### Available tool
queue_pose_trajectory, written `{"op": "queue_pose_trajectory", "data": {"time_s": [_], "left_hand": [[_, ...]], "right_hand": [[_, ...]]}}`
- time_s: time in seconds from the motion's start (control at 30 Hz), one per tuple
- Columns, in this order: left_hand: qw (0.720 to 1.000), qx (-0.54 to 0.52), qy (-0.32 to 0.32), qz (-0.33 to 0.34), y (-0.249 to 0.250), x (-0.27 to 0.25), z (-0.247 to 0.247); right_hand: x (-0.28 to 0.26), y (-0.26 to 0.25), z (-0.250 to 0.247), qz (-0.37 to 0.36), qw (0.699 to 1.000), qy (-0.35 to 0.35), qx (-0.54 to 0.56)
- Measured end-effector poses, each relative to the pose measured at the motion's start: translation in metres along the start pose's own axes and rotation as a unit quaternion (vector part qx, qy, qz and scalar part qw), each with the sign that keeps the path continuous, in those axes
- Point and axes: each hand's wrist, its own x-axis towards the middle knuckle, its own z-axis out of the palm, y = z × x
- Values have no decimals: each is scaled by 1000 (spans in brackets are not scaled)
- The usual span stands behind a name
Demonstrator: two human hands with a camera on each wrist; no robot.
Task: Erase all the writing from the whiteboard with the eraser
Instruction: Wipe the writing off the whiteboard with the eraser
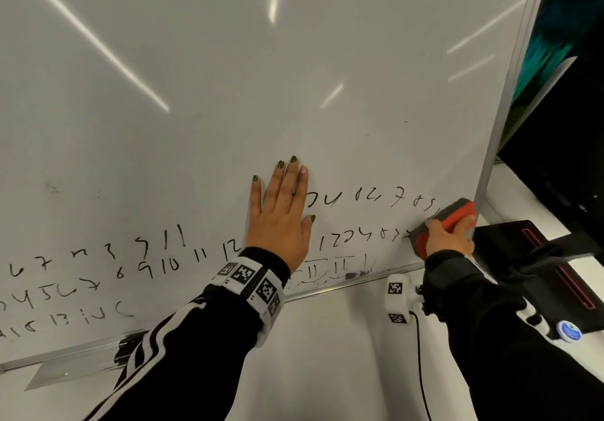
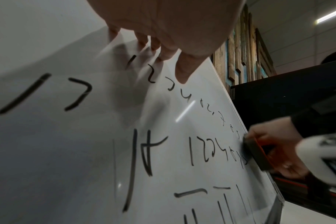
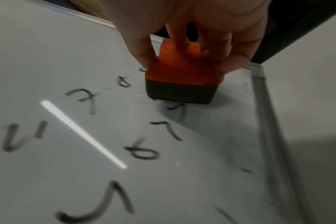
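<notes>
The whiteboard (image 1: 228,77) fills the head view, its upper part bare and rows of black handwritten numbers (image 1: 98,273) across its lower part. My left hand (image 1: 281,211) lies flat on the board with straight fingers, among the numbers. My right hand (image 1: 449,236) grips the orange eraser (image 1: 441,224) with its dark felt pressed on the board near the right edge, at the end of two number rows (image 1: 359,234). In the right wrist view the eraser (image 3: 180,78) sits pinched between thumb and fingers, digits (image 3: 140,153) just beside it. The left wrist view shows the eraser (image 2: 257,153) at the board's right edge.
A metal frame (image 1: 503,110) bounds the board on the right, and a tray (image 1: 65,352) with dark markers runs along the bottom. A black device (image 1: 555,267) with red slots stands just right of the eraser. A cable (image 1: 421,371) hangs below my right wrist.
</notes>
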Motion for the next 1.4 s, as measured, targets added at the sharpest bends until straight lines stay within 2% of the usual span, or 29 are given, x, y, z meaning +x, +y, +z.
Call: {"op": "queue_pose_trajectory", "data": {"time_s": [0.07,0.17,0.27,0.37,0.43,0.53,0.63,0.7,0.87,0.93,1.0,1.1,1.2,1.27,1.4], "left_hand": [[1000,2,-4,-3,0,0,0],[1000,3,-6,-4,1,-1,0],[1000,1,-7,-4,1,0,-1],[1000,-8,-3,-2,1,0,-2],[1000,-18,0,2,-1,-1,-4],[1000,-26,2,0,-9,-6,-7],[1000,-18,3,-20,-18,-14,-11],[999,-12,3,-35,-23,-18,-13],[998,5,6,-66,-36,-29,-19],[997,6,7,-80,-41,-32,-20],[996,7,8,-91,-48,-35,-21],[995,5,7,-101,-56,-40,-21],[994,-2,7,-111,-63,-44,-20],[994,-3,4,-110,-66,-46,-20],[995,-4,14,-101,-68,-46,-22]], "right_hand": [[-1,-10,0,-22,1000,-7,6],[-14,-42,-2,-163,986,-8,-19],[-44,-56,6,-325,942,-36,-70],[-56,-37,10,-429,882,-42,-189],[-46,-23,1,-437,866,-22,-243],[-34,-12,-9,-384,889,6,-250],[-42,-12,-3,-391,892,2,-228],[-58,-17,9,-439,869,-16,-226],[-110,-20,49,-583,762,-63,-276],[-113,-18,51,-596,748,-55,-288],[-102,-17,40,-581,759,-45,-291],[-82,-11,21,-535,794,-19,-288],[-80,-12,18,-537,797,-9,-276],[-90,-17,27,-561,778,-18,-283],[-126,-27,60,-639,706,-37,-302]]}}
